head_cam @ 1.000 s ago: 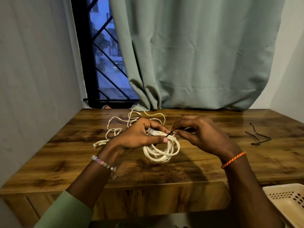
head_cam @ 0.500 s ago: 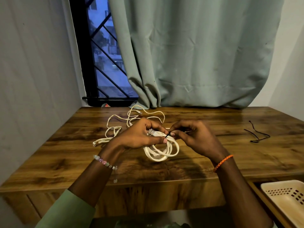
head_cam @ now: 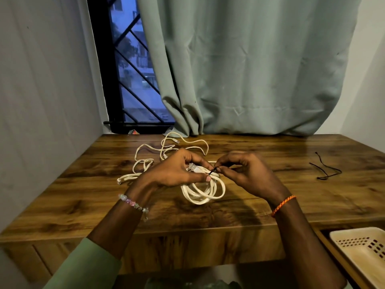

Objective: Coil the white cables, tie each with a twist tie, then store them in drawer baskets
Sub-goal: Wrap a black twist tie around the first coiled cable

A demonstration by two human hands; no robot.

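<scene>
A coiled white cable (head_cam: 203, 191) hangs just above the wooden table (head_cam: 281, 197) between both hands. My left hand (head_cam: 177, 172) grips the top of the coil, with its clear plug showing by the thumb. My right hand (head_cam: 248, 174) pinches a thin black twist tie (head_cam: 213, 170) wrapped at the top of the coil. Behind the hands, a second white cable (head_cam: 164, 149) lies loose and tangled on the table. A spare black twist tie (head_cam: 327, 170) lies at the right of the table.
A cream perforated basket (head_cam: 362, 251) sits in an open drawer at the lower right. A grey-green curtain (head_cam: 250, 69) and a barred window (head_cam: 133, 76) stand behind the table; a wall runs along the left side.
Both hands stay on the coil and the tie, with small finger movements at the tie. The camera view has dipped slightly, showing more of the basket.
</scene>
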